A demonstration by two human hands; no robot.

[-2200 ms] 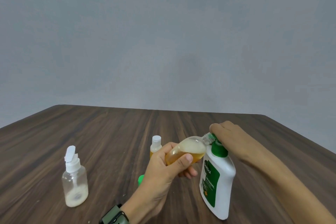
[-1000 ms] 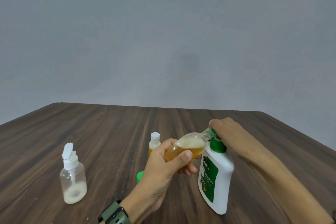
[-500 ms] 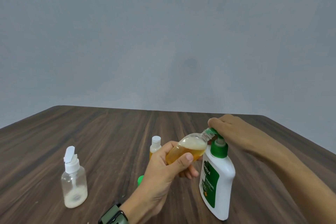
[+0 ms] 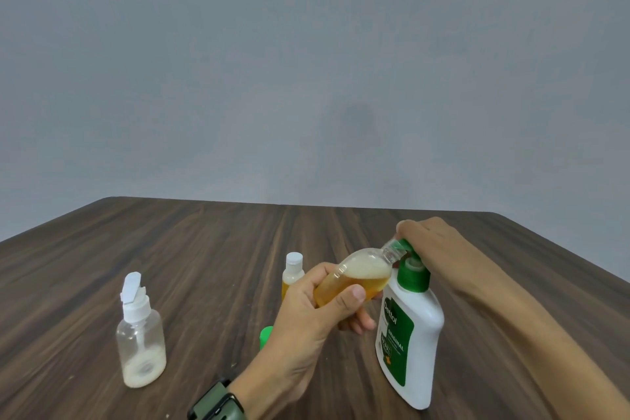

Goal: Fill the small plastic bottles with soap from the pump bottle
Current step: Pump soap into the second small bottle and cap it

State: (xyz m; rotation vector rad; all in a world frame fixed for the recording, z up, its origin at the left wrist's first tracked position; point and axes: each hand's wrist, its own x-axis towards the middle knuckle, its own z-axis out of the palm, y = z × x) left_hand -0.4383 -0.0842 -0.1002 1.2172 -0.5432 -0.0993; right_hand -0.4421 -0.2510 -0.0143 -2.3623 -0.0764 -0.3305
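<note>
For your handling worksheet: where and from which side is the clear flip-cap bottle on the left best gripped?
Grip the clear flip-cap bottle round its body, coming from the side. It stands upright apart from other things, its walls bare, while the open flip lid on top juts up and looks a poor hold. A little pale liquid sits at the bottom.

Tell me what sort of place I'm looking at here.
Probably a plain indoor room with a staged tabletop, not a real bathroom: a dark wood table against a bare grey wall, holding only bottles like the pump bottle.
</note>
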